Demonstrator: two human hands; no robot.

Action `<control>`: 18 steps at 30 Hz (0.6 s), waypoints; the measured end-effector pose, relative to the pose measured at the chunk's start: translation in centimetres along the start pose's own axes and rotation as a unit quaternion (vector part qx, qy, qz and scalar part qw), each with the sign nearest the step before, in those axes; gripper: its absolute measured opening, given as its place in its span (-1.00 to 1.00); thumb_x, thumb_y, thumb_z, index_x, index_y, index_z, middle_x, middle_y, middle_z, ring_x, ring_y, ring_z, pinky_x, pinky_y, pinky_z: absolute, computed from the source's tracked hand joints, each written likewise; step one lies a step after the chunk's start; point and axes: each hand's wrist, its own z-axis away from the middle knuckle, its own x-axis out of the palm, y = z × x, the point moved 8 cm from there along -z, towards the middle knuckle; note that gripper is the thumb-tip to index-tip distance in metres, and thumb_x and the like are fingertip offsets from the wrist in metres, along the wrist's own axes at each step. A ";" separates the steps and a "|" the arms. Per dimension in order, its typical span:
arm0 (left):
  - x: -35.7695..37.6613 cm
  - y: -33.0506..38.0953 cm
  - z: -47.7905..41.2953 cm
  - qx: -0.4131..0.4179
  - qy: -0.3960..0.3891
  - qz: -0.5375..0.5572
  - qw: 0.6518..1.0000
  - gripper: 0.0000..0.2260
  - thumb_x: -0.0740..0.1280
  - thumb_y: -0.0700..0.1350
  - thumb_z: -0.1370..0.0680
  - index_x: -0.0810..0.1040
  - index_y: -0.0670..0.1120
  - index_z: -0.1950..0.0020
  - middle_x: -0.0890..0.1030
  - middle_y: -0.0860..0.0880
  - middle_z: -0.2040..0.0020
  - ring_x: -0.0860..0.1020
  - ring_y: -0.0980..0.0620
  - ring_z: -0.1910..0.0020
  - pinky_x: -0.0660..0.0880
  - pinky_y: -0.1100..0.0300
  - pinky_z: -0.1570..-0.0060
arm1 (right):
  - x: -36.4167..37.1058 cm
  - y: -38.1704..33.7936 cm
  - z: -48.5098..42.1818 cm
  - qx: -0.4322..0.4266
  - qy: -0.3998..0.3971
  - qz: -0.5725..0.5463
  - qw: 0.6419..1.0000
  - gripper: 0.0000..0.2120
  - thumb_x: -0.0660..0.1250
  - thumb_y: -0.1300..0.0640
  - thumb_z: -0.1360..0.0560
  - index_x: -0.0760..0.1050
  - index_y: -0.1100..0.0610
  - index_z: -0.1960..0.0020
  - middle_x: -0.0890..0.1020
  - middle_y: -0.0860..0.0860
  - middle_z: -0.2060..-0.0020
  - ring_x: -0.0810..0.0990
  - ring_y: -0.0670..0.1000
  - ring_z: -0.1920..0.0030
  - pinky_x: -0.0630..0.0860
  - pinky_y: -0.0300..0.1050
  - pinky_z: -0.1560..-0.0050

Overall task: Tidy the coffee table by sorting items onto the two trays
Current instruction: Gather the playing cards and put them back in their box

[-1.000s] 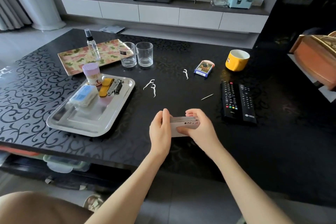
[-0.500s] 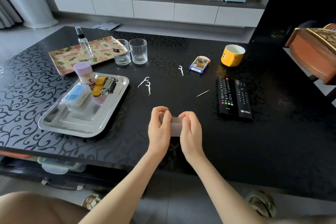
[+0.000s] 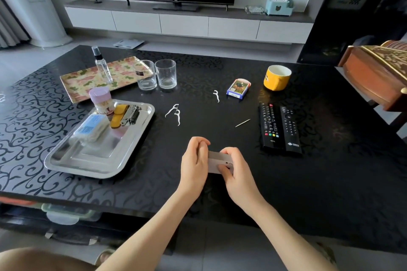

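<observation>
Cards [image 3: 217, 161] lengthwise left-right between both hands [image 3: 195, 164].

A black scroll-patterned table [image 3: 330, 193] carries a patterned tray [image 3: 123, 72] at far left, with two glasses [image 3: 165, 73] just right of it. Nearer lies a steel tray [image 3: 72, 168]. Floss picks [image 3: 175, 113] lie mid-table, a card box [image 3: 238, 86] and mug [image 3: 276, 78] farther right, a toothpick [image 3: 242, 123] and two remotes [image 3: 279, 130] nearer right.

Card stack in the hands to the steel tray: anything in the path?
Nothing visible. The left hand and right hand grip the white stack of playing cards; only bare black table lies between it and the silver metal tray's right rim. Two white floss picks lie farther back, off that line.
</observation>
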 end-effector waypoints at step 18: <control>7.8 5.8 -16.6 0.122 -0.037 -0.441 0.889 -0.67 0.12 0.08 -0.59 0.48 -0.15 -0.06 0.60 -0.14 -0.03 0.48 -0.17 -0.06 0.38 0.04 -0.05 | -12.9 -1.5 -7.7 0.055 0.200 0.032 0.978 -0.75 0.20 0.31 -0.55 0.32 0.14 -0.21 0.39 -0.04 -0.04 0.42 -0.08 -0.07 0.41 -0.52 0.25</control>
